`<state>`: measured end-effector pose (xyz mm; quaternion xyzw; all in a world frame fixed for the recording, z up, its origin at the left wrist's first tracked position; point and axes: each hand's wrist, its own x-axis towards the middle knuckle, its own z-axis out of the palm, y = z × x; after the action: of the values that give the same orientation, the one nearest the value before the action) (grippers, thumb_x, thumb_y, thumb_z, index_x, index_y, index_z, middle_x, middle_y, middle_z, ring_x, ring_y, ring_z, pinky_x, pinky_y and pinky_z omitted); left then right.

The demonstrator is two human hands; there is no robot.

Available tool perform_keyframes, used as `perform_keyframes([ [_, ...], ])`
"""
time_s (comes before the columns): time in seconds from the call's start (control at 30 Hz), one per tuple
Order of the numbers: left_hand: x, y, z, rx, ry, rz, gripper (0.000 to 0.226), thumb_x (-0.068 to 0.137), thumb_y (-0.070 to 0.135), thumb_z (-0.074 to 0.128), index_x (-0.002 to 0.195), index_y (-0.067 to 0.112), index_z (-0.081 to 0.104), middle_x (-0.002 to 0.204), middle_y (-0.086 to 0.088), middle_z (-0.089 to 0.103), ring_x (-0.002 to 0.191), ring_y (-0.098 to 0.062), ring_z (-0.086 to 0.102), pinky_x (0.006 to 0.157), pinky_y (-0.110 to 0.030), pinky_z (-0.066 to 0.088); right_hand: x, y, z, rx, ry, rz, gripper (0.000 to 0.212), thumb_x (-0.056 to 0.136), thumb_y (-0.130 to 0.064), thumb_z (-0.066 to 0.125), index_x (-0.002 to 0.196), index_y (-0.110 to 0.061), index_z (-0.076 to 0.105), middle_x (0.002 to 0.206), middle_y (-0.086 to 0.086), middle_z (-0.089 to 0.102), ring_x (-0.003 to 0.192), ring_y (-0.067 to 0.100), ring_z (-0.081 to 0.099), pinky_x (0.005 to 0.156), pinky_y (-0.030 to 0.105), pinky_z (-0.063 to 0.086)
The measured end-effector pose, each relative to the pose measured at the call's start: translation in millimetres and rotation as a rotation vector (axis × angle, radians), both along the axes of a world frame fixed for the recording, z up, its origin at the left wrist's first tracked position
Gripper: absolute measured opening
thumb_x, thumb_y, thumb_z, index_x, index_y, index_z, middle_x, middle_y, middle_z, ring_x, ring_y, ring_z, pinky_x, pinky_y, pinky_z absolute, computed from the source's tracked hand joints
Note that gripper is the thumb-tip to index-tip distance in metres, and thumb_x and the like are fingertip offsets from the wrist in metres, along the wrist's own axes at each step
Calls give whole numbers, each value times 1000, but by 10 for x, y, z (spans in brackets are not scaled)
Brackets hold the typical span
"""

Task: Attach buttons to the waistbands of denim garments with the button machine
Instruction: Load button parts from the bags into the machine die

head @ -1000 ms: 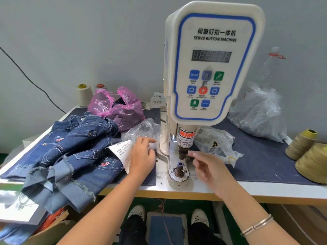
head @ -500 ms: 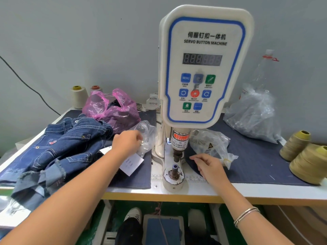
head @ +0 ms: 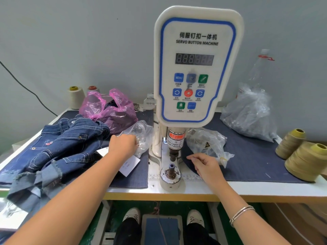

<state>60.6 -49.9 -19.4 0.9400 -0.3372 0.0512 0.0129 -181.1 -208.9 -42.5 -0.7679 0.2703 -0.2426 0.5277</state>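
My left hand (head: pixel 123 145) reaches into the clear bag (head: pixel 139 137) just left of the button machine (head: pixel 196 68), its grip curled into the small metal parts there; I judge I am fetching a button part, though I cannot tell whether anything is pinched yet. My right hand (head: pixel 205 165) rests near the machine's base on the right, forefinger and thumb drawn together as if nipping something tiny, but too small to make out. It sits beside the lower die (head: pixel 170 171), probably ready to load it. The denim garments (head: pixel 58 149) lie heaped on the left of the tabletop (head: pixel 265 190), close enough to pull under the head. A paper tag (head: pixel 130 165) lies beneath my left wrist.

The tabletop is white with dark blue cloth (head: pixel 251 161) over it. Far left stands a pink bag (head: pixel 109 108); right are another clear bag (head: pixel 247 114) and thread cones (head: pixel 304 160). A grey wall backs it; a foot pedal (head: pixel 161 228) sits below.
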Motion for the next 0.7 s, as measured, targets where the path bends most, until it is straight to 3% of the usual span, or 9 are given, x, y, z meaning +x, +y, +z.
perform_keyframes([
  [0.43, 24, 1, 40, -26, 146, 14, 16, 91, 25, 49, 96, 32, 62, 90, 8, 63, 92, -19, 62, 87, -35, 41, 4, -8, -14, 42, -9, -18, 24, 97, -14, 53, 92, -31, 70, 54, -21, 58, 45, -4, 46, 44, 9, 35],
  [0.7, -21, 36, -17, -164, 199, 56, 10, 89, 23, 51, 81, 27, 58, 87, 6, 66, 86, -19, 60, 76, -32, 40, -3, -14, -25, 44, -1, -35, 24, 98, -15, 53, 92, -32, 69, 54, -22, 57, 47, -4, 47, 45, 10, 36],
])
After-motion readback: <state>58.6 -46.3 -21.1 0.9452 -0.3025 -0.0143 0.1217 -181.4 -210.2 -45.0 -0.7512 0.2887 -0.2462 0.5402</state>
